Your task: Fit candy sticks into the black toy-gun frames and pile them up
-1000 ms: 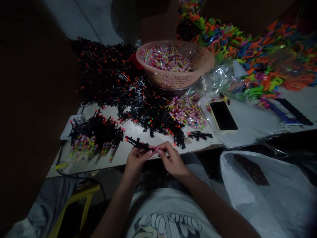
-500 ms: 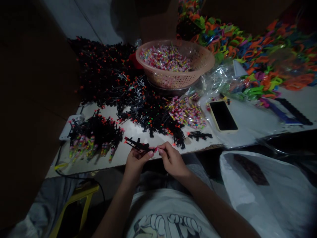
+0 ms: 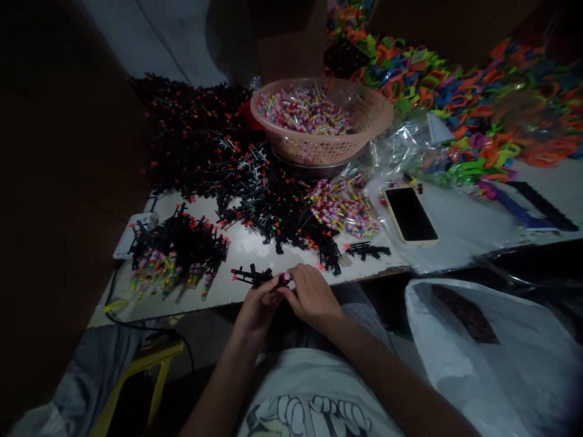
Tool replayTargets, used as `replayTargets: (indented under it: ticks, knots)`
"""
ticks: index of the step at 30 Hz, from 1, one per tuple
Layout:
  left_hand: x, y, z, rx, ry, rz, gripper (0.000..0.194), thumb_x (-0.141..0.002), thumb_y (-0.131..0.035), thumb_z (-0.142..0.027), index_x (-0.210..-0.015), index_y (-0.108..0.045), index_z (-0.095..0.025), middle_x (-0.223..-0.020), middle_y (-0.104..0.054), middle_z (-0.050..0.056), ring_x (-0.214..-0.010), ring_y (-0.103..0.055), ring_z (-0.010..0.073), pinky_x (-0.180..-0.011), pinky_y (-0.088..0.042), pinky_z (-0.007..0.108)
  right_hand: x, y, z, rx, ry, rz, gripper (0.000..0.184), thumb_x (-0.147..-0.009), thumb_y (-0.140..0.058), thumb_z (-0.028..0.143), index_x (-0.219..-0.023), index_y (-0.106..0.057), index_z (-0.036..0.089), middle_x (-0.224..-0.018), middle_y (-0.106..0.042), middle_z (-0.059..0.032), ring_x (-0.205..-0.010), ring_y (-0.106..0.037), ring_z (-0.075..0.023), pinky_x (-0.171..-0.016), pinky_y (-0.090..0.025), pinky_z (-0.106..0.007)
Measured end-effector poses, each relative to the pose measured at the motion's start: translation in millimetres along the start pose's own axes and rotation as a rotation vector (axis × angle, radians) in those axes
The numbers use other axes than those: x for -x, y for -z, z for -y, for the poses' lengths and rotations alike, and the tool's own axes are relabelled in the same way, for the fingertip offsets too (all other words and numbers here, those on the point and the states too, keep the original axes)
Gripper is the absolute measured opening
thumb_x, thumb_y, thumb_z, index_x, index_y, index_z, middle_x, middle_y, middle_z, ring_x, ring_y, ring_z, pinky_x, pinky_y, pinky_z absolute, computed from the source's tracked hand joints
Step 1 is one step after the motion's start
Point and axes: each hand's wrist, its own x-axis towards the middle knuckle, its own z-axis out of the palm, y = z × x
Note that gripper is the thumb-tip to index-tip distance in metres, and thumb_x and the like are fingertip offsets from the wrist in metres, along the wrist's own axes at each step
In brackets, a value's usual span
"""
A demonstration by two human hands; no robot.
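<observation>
Just over the table's front edge, my left hand (image 3: 260, 303) is closed around a black toy gun (image 3: 255, 276). Its red-tipped barrel points left. At the gun's rear end, my right hand (image 3: 315, 296) is closed, with thumb and fingers on a small pink-and-red piece (image 3: 284, 278). The fingers hide most of that piece, so I cannot make out its full shape. Another black toy gun (image 3: 368, 249) lies on the table to the right. On the left is a bunch of toy guns (image 3: 182, 237) with candy-filled tubes (image 3: 155, 267) on their ends.
A large heap of black toy guns (image 3: 195, 133) covers the back left. Beside it, a pink basket (image 3: 319, 145) holds candy tubes, with a loose pile (image 3: 344, 206) in front. A phone (image 3: 411, 213), colourful plastic pieces (image 3: 455, 91) and a white bag (image 3: 455, 352) are on the right.
My right hand has moved in closer to my left and now wraps around the gun's rear end. The toy gun has shifted slightly lower and lies more level.
</observation>
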Motion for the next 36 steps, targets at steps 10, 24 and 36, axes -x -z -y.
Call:
replayTargets:
  ticks: [10,24,36]
  knots:
    - [0,-7.9,6,0.069,-0.036,-0.085,0.017,-0.062,-0.079,-0.018,-0.075,-0.072,-0.011,-0.083,-0.074,0.007,-0.072,-0.067,0.0122,-0.072,-0.052,0.021,2,-9,-10,0.041,0.054,-0.038,0.012,-0.091,-0.05,0.027,-0.091,-0.057,0.017,-0.084,-0.063,-0.0068,-0.079,-0.057,-0.021,-0.072,-0.042,-0.031]
    - [-1,-11.5,18,0.059,-0.019,-0.125,0.028,-0.065,-0.077,-0.026,-0.088,-0.073,-0.009,-0.09,-0.073,0.011,-0.082,-0.066,0.0164,-0.076,-0.052,0.023,5,-9,-7,-0.032,0.005,0.007,0.019,-0.088,-0.048,0.028,-0.081,-0.061,0.016,-0.069,-0.063,-0.005,-0.066,-0.056,-0.0185,-0.063,-0.037,-0.029]
    - [-19,48.8,-111,-1.346,-0.851,-0.7,0.033,-0.073,-0.059,-0.043,-0.094,-0.057,-0.018,-0.084,-0.063,0.006,-0.078,-0.061,0.0226,-0.07,-0.048,0.035,-5,7,-49,-0.097,-0.186,-0.296,0.022,-0.09,-0.048,0.031,-0.106,-0.056,0.017,-0.1,-0.06,-0.0081,-0.093,-0.053,-0.0227,-0.084,-0.037,-0.036]
